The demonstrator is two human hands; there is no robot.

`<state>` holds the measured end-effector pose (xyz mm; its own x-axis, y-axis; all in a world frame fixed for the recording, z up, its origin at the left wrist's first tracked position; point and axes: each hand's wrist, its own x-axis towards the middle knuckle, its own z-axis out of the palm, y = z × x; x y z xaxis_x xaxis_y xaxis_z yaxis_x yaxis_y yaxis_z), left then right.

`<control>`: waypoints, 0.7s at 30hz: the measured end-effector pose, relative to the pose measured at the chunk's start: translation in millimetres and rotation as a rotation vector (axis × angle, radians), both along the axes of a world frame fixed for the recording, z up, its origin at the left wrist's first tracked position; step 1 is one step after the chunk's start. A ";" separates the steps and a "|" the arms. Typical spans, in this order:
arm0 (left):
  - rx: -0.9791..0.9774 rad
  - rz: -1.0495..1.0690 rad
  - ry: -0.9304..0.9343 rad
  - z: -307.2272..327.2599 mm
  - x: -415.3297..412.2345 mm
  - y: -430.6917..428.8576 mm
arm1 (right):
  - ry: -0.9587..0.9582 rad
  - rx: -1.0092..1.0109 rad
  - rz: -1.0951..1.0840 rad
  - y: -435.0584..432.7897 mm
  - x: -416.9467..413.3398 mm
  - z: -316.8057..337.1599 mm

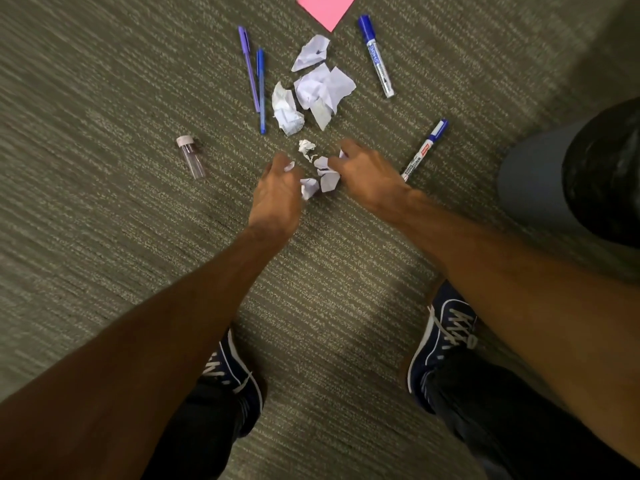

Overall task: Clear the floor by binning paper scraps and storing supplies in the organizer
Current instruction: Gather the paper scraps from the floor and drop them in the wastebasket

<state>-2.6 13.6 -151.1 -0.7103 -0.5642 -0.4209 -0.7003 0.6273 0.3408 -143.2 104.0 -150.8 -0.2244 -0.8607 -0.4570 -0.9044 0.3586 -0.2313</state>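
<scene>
Carpet (104, 133), camera looking straight down, person standing, both arms reaching to the floor.

Far left: small clear vial (191, 154) with pale cap, lying on its side, well apart from everything else.

Next: purple pen (248, 68) and blue pen (261, 91), side by side, nearly touching along their length, both running up-down in frame.

Left hand (278, 192) palm down just left of the small paper scraps (320, 176). Fingers curled; a bit of white paper shows at the fingertips, so it looks pinched on a scrap, but the grip itself is hidden under the hand.

Centre: bigger crumpled paper pieces (317, 88) in a loose pile beyond the hands, right of the pens. Small scraps sit between the two hands, still on the carpet.

Top centre: pink paper sheet (327, 8), cut off by the frame edge.

Right hand (370, 178) palm down, fingers bent onto the right side of the small scraps, touching them. Closed grip or not: cannot tell.

Right of pile: blue-capped marker (375, 55). Nearer, a second whiteboard marker (425, 150), its lower end just beside the right wrist.

Far right: grey bin (530, 181) with black liner (606, 168), partly out of frame.

Bottom: two dark blue sneakers (440, 337).
</scene>
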 end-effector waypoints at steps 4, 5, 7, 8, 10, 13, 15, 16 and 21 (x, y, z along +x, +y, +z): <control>-0.006 -0.009 0.073 41.3 -8.3 0.5 | -0.028 -0.045 -0.091 9.9 -6.3 36.8; -0.008 -0.021 0.080 53.9 -11.8 1.4 | -0.034 -0.062 -0.116 13.4 -8.8 47.7; -0.018 -0.058 0.105 80.2 -21.8 4.0 | -0.029 -0.108 -0.165 22.1 -15.0 71.1; -0.027 -0.082 0.120 93.9 -27.5 5.8 | -0.028 -0.133 -0.190 27.1 -18.4 83.6; -0.055 -0.134 0.151 120.8 -40.1 10.2 | -0.031 -0.179 -0.240 39.0 -26.4 108.9; -0.090 -0.240 0.196 156.8 -63.4 21.3 | -0.026 -0.229 -0.299 60.1 -40.6 145.6; -0.107 -0.324 0.217 177.7 -80.8 31.0 | -0.015 -0.247 -0.356 75.6 -51.1 169.2; -0.108 -0.358 0.229 187.2 -90.0 35.9 | -0.003 -0.253 -0.392 84.3 -56.4 181.2; -0.065 -0.486 0.344 230.1 -142.4 73.3 | 0.032 -0.377 -0.638 137.0 -87.1 232.1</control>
